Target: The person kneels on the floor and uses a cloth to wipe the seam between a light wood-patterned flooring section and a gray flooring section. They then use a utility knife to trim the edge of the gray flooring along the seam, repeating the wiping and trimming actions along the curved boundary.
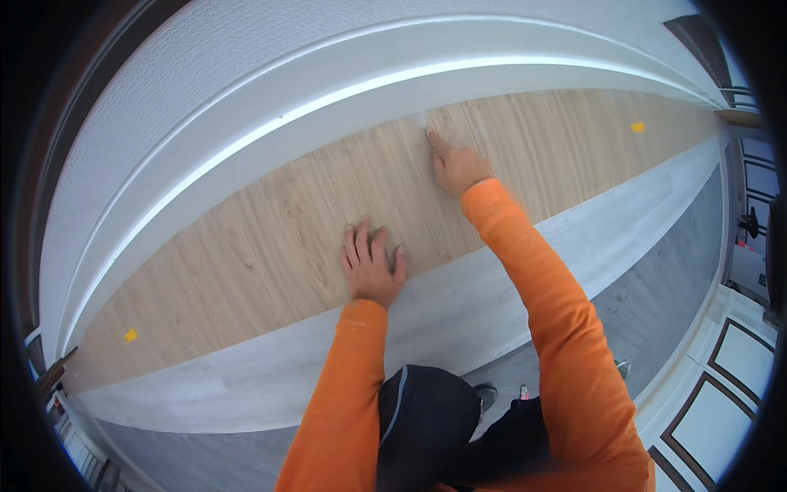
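**Wood-look plank pressed flat by both hands**

Orange tape marker [129, 334] sits far left on the light wood-look plank [270, 238], near its lower edge. Plank runs diagonally from lower left to upper right, lying flat on the floor, tight along the white baseboard [246, 156] and textured white wall [205, 74] above it. Pale grey plank strip [246, 369] borders it on the near side, darker grey floor [672, 262] beyond that.

Left hand [370, 266]: fingers spread, palm down, pressed flat on the wood-look plank right at the seam with the grey strip. Holding nothing.

Right hand [457, 166]: stretched further out, also flat on the same plank, index finger pointing up toward the baseboard edge. Whether something is pinched under the fingertips, cannot tell; looks empty.

Both arms in orange sleeves [566, 328]. Dark trousers [426, 418] at the bottom, person kneeling over the floor.

Second orange tape marker [637, 126] far right on the plank. White panelled door [730, 385] at lower right corner.
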`<state>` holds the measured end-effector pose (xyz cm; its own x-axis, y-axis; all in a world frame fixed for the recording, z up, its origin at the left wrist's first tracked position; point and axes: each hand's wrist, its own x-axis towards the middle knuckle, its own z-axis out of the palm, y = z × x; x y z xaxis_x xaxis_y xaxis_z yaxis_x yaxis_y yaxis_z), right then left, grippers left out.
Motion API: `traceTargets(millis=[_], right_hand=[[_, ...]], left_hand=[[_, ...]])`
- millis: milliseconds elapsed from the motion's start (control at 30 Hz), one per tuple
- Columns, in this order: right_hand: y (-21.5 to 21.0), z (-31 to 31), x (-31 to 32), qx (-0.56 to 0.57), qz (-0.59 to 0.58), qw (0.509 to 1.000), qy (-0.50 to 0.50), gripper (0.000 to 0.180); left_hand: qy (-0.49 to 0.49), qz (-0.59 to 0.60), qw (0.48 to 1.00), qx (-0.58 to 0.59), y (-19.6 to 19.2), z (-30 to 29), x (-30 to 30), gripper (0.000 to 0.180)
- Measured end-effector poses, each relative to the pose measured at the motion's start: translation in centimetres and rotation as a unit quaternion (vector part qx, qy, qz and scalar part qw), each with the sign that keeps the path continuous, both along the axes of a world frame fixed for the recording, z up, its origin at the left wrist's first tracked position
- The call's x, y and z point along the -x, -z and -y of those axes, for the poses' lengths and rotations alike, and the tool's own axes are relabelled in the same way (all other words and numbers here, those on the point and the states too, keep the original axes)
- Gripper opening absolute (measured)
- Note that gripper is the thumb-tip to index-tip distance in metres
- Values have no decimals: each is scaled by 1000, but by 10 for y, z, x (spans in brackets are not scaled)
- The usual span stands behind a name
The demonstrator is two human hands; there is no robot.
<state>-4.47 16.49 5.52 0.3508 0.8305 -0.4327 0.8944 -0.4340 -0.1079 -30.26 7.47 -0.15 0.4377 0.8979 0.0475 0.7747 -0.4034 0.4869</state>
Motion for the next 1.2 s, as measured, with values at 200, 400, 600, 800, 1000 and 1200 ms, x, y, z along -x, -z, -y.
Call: traceTargets(millis=[200, 400, 600, 800, 1000, 1200], right_hand=[[-2, -22, 15, -18, 27, 999, 8, 58], [-2, 3, 21, 28, 42, 998, 32, 53], [12, -12, 16, -86, 76, 993, 7, 43], [24, 17, 3, -236, 52, 970, 14, 26], [46, -9, -6, -271, -45, 956, 101, 15], [52, -34, 4, -390, 25, 920, 25, 13]], left_hand=[[-1, 0, 1000, -9, 0, -1, 0, 48], [0, 10, 1000, -17, -2, -3, 1, 47], [-2, 16, 1000, -21, -2, -2, -1, 44], [3, 33, 999, -31, -1, -3, -1, 46], [-1, 19, 999, -27, -3, -2, -1, 44], [-1, 11, 1000, -24, -3, -3, 0, 44]])
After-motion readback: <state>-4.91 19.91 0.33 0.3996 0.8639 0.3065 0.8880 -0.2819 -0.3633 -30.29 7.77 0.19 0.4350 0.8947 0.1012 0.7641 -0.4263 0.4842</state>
